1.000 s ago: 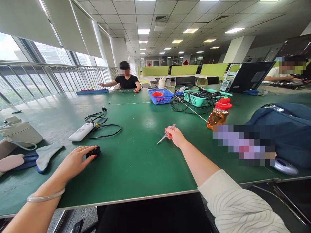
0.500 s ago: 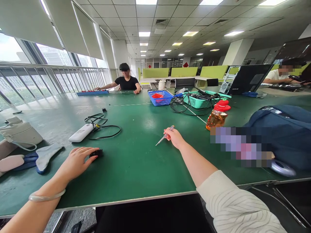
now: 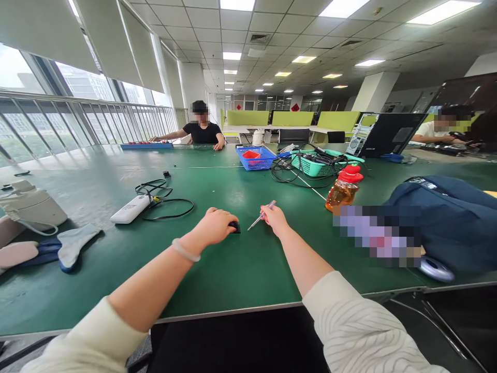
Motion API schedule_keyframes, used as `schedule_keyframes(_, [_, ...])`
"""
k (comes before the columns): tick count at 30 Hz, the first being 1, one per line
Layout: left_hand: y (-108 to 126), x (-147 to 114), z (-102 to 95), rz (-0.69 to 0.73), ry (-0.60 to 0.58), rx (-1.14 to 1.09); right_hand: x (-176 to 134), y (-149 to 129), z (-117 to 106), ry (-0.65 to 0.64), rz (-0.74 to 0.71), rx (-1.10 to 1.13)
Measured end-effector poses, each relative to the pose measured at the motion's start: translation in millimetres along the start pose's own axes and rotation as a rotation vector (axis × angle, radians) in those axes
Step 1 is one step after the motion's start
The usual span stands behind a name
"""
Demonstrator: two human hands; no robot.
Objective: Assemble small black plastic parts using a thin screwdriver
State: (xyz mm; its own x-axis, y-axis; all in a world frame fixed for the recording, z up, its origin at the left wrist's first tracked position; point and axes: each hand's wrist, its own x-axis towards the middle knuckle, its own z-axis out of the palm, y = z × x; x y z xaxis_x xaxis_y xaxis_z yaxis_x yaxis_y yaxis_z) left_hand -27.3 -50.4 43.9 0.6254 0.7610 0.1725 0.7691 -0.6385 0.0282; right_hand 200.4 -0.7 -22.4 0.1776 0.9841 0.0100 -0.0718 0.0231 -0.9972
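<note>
Low over the middle of the green table (image 3: pixel 209 282), my left hand (image 3: pixel 215 226) is closed on a small black block-like object (image 3: pixel 235 227). Its kind is not clear, since my fingers cover much of it. My right hand (image 3: pixel 275 217) grips a slim screwdriver (image 3: pixel 257 220) by its clear handle, with the metal tip slanting down and left. That tip is close to the right side of the black object, with a small gap between them.
A white power bank (image 3: pixel 131 209) with a black cable lies left. Farther back are a blue basket (image 3: pixel 256 163) and a green basket (image 3: pixel 316 167) of cables. A red-capped bottle (image 3: pixel 344 189) and a dark blue backpack (image 3: pixel 450 223) stand right. One person (image 3: pixel 202 133) sits across the table.
My left hand has carried the black object rightward from the table's left side to near the screwdriver tip. My right hand has stayed almost in place, still holding the screwdriver.
</note>
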Motion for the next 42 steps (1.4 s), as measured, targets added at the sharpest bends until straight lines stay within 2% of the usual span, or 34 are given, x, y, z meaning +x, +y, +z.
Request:
schedule_keyframes(3, [7.0, 17.4, 19.6, -0.049, 0.043, -0.047, -10.3, -0.6, -4.9, -0.02, -0.069, 0.044])
schedule_keyframes(7, [0.8, 16.7, 38.5, -0.064, 0.066, -0.141, -21.0, -4.9, -8.3, -0.075, -0.146, 0.068])
schedule_keyframes(10, [-7.1, 14.8, 45.4, -0.112, 0.073, -0.276, -27.3, -8.0, -2.3, -0.104, -0.203, 0.056])
schedule_keyframes(13, [-11.4, 16.3, 48.7, -0.149, 0.08, -0.329, -38.0, -11.9, 8.2, -0.126, -0.288, -0.003])
schedule_keyframes(16, [-13.4, 18.5, 51.4, -0.135, 0.087, -0.333, -54.2, -17.9, 18.1, -0.068, -0.538, -0.209])
schedule_keyframes(19, [-15.8, 19.8, 54.3, -0.119, 0.107, -0.331, -69.4, -23.8, 24.5, -0.059, -0.651, -0.386])
schedule_keyframes(26, [-19.7, 19.6, 58.8, -0.094, 0.133, -0.331, -80.0, -26.1, 30.5, -0.137, -0.752, -0.599])
schedule_keyframes(33, [-17.9, 17.8, 56.9, -0.104, 0.13, -0.337, -78.4, -21.6, 31.6, -0.097, -0.891, -0.632])
schedule_keyframes(38, [-17.5, 17.2, 56.3, -0.093, 0.128, -0.338, -79.3, -22.5, 31.9, -0.079, -0.916, -0.697])
schedule_keyframes(40, [-18.0, 17.3, 56.8, -0.088, 0.131, -0.338, -80.3, -23.5, 33.3, -0.121, -0.954, -0.751])
schedule_keyframes(42, [-19.0, 17.8, 57.9, -0.084, 0.133, -0.337, -81.6, -23.3, 36.4, -0.218, -1.017, -0.804])
